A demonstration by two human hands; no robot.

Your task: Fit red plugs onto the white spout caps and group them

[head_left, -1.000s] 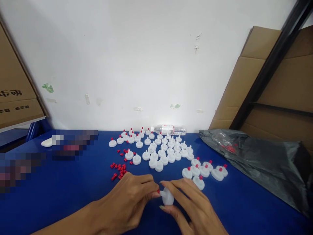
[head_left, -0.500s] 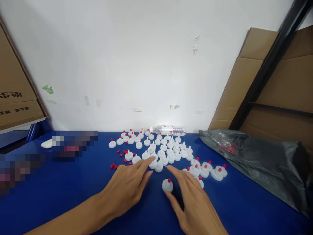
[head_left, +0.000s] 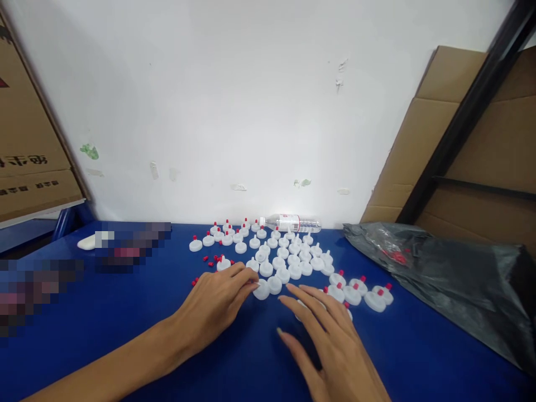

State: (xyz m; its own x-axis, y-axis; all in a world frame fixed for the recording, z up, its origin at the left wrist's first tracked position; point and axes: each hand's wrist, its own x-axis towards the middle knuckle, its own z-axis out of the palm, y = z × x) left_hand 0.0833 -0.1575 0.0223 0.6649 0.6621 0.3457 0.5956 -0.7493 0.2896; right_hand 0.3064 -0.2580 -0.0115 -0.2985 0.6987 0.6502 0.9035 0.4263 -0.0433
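Note:
My left hand [head_left: 224, 296] has its thumb and fingers pinched at the spout of a white nozzle cap [head_left: 262, 290], which rests on the table at the near edge of a cluster. My right hand [head_left: 324, 329] hovers open to the right, its thumb and fingers apart. Under its fingers a white cap [head_left: 298, 314] shows in part. Several bare white nozzle caps [head_left: 294, 271] lie between and beyond the hands. Past my right hand sit white caps with red tips [head_left: 352, 295]. Small loose red tips [head_left: 210, 264] lie scattered beyond my left hand, which partly hides them.
A clear plastic bottle [head_left: 293, 223] lies along the wall. More red-tipped caps [head_left: 208, 240] stand at the back left. A dark plastic bag [head_left: 452, 273] covers the table's right side, with a clear bag of red pieces [head_left: 393, 254] on it. Cardboard [head_left: 422, 128] leans at right.
My left hand has closed its fingers at a white cap's spout. My right hand has spread, and the red-tipped cap by its thumb has shifted right, partly under the fingers. The view has moved slightly.

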